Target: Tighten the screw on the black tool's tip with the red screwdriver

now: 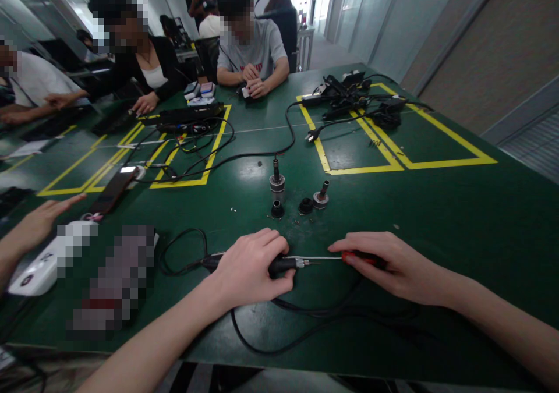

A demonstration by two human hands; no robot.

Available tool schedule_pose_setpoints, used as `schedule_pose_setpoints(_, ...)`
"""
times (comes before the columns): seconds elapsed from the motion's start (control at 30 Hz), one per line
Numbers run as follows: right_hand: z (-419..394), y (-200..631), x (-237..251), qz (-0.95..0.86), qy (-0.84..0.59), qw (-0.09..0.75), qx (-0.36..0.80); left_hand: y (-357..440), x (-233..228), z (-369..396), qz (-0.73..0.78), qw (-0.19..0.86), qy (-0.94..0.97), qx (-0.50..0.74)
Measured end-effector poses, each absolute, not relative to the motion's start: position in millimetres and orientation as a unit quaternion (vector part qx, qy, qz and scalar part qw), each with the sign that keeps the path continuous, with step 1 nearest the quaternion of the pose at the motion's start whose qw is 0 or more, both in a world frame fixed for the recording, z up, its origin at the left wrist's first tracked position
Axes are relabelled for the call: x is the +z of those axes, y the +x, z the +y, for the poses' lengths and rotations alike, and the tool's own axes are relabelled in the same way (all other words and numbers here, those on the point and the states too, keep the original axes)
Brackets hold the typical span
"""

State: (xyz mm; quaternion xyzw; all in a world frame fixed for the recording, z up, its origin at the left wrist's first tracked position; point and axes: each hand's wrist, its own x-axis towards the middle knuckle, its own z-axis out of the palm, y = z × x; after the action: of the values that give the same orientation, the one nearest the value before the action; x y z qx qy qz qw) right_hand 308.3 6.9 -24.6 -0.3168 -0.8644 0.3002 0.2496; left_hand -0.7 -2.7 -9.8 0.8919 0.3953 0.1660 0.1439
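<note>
One view only, head-worn. I look forward and down across the green table (437, 218) from its near edge. My hands sit close at the bottom of frame; seated people and the room's far end lie well beyond.

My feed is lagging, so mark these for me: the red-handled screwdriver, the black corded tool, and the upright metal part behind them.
red-handled screwdriver (325, 258): head view, on its metal shaft.
black corded tool (283, 263): head view, on its black body.
upright metal part (276, 182): head view, on its silver collar.
</note>
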Motion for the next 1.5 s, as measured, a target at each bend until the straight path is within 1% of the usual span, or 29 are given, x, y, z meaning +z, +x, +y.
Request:
schedule_pose_setpoints(0.13,6.1,310.3,-29.0,-0.862,-0.304,0.277,0.296,-0.4,-9.7,-3.3,0.395,0.142,0.892,0.164)
schedule_pose_setpoints(0.33,5.2,308.4,-33.0,-0.866,-0.317,0.268,0.278,0.5,-10.3,-3.4,0.396,0.139,0.893,0.161)
schedule_pose_setpoints(0.5,5.6,309.5,-31.9,-0.865,-0.327,0.244,0.291,0.6,-9.3,-3.2,0.398,0.140,0.892,0.162)
schedule_pose_setpoints(0.67,6.5,310.2,-28.7,-0.867,-0.325,0.262,0.273,0.8,-7.2,-3.8,0.400,0.148,0.890,0.162)
schedule_pose_setpoints(0.77,5.9,309.1,-26.8,-0.869,-0.322,0.252,0.278,1.2,-4.6,-4.2,0.410,0.153,0.887,0.146)
schedule_pose_setpoints(0.9,4.8,307.0,-24.8,-0.862,-0.324,0.263,0.288,1.7,-2.0,-4.5,0.416,0.154,0.886,0.132)
schedule_pose_setpoints(1.07,8.2,305.8,-14.5,-0.865,-0.308,0.244,0.312,2.6,-1.9,-4.9,0.417,0.152,0.887,0.127)
schedule_pose_setpoints(1.23,9.2,307.4,-14.2,-0.859,-0.287,0.268,0.328,4.5,-2.5,-4.8,0.420,0.153,0.888,0.108)
schedule_pose_setpoints(1.33,6.9,308.3,-20.9,-0.856,-0.300,0.279,0.316,5.5,-2.8,-4.0,0.424,0.154,0.887,0.098)
schedule_pose_setpoints(1.5,6.9,309.9,-19.5,-0.855,-0.341,0.235,0.312,9.1,-1.0,-1.5,0.429,0.157,0.885,0.083)
